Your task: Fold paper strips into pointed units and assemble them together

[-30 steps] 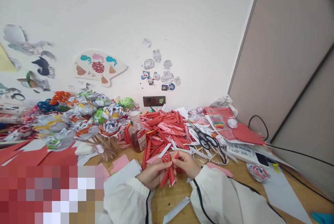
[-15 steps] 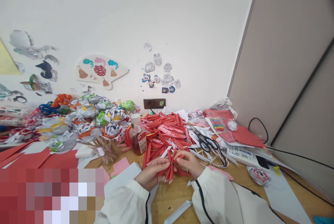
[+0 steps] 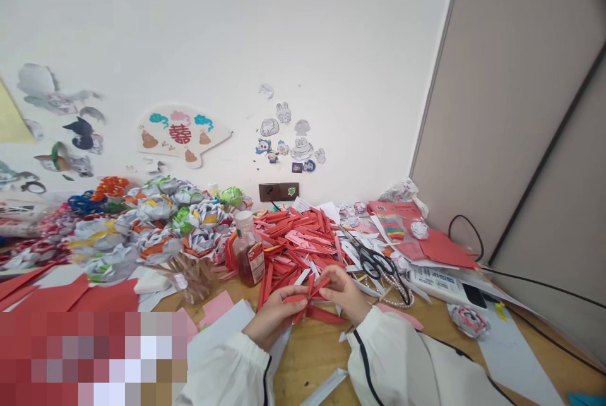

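Between my two hands is a bundle of folded red paper strips (image 3: pixel 310 287), its pointed ends fanning outward. My left hand (image 3: pixel 273 314) is closed on the bundle from the left, thumb on top. From the right, my right hand (image 3: pixel 344 295) pinches one of its red points; the fingertips partly hide the paper. Just beyond the hands lies a heap of folded red and pink paper strips (image 3: pixel 303 235). A folded white strip (image 3: pixel 326 388) rests on the wooden table (image 3: pixel 307 362) near me.
Black-handled scissors (image 3: pixel 376 262) and a bead string (image 3: pixel 398 295) lie right of the heap. A bottle with reddish-brown liquid (image 3: pixel 249 254) stands left, near many paper flowers (image 3: pixel 158 204). A crumpled paper flower (image 3: pixel 468 321) and a black cable (image 3: pixel 534 286) are at right.
The bundle has turned between my fingers: its points, which hung down toward me, now lie more sideways. Both hands stay close together. The view has shifted slightly.
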`<state>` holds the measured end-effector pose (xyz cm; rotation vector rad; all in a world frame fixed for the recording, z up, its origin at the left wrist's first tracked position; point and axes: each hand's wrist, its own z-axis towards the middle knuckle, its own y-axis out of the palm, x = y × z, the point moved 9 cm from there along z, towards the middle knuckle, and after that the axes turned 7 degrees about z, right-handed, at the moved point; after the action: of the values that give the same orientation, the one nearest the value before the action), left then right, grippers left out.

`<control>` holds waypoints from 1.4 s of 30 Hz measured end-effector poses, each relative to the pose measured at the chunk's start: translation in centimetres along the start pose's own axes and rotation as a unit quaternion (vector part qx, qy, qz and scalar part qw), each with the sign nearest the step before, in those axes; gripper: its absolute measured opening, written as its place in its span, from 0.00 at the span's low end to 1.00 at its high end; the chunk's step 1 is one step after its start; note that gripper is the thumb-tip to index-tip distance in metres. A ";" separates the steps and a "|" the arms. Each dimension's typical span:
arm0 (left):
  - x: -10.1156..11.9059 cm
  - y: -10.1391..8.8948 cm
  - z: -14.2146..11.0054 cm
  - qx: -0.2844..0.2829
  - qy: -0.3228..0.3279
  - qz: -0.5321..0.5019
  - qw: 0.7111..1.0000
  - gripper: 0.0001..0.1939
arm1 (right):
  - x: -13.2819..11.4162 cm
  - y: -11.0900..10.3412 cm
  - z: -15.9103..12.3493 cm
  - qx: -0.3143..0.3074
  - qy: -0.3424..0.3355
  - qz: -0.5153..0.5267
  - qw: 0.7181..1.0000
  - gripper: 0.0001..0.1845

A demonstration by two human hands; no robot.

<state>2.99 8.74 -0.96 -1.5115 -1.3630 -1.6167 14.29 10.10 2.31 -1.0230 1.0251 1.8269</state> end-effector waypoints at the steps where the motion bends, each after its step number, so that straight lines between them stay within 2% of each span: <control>1: 0.1 -0.1 0.0 0.002 0.005 -0.001 1.000 0.16 | -0.1 -0.1 0.0 0.000 -0.008 -0.028 1.000 0.15; 5: 0.4 -0.1 0.1 -0.011 0.015 -0.033 0.999 0.13 | -0.6 -0.6 -0.2 0.025 -0.047 -0.130 0.990 0.09; 9: 0.2 -0.4 0.3 -0.008 0.016 -0.013 1.000 0.10 | -1.4 -0.2 -0.7 0.030 -0.093 -0.277 0.956 0.01; 13: -0.1 -0.9 0.6 0.045 0.034 0.036 0.998 0.15 | -1.4 1.4 -1.1 -0.029 -0.132 -0.390 0.911 0.08; 16: -0.6 -1.1 0.5 0.084 0.023 0.035 0.996 0.17 | -1.0 1.9 -1.4 -0.044 -0.146 -0.436 0.887 0.09; 21: -0.6 -0.9 0.3 0.102 0.026 0.004 0.994 0.16 | -1.1 2.6 -1.7 -0.049 -0.191 -0.451 0.871 0.08; 27: 0.2 -0.3 0.1 0.066 0.045 -0.017 0.997 0.13 | -1.6 2.9 -2.0 -0.045 -0.217 -0.462 0.858 0.07; 32: 0.0 0.1 -0.1 0.071 0.048 -0.054 0.995 0.11 | -1.8 3.1 -2.1 -0.025 -0.233 -0.467 0.853 0.07; 36: 0.0 0.2 -0.4 0.103 0.073 -0.074 0.989 0.10 | -1.9 3.4 -2.3 0.013 -0.229 -0.477 0.849 0.08; 42: 0.2 0.0 -0.5 0.137 0.082 -0.039 0.986 0.15 | -1.9 3.8 -2.5 0.022 -0.229 -0.484 0.844 0.09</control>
<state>2.70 8.31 -0.75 -1.1528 -1.4964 -1.4919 12.23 6.05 4.19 -0.7826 0.1550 1.0798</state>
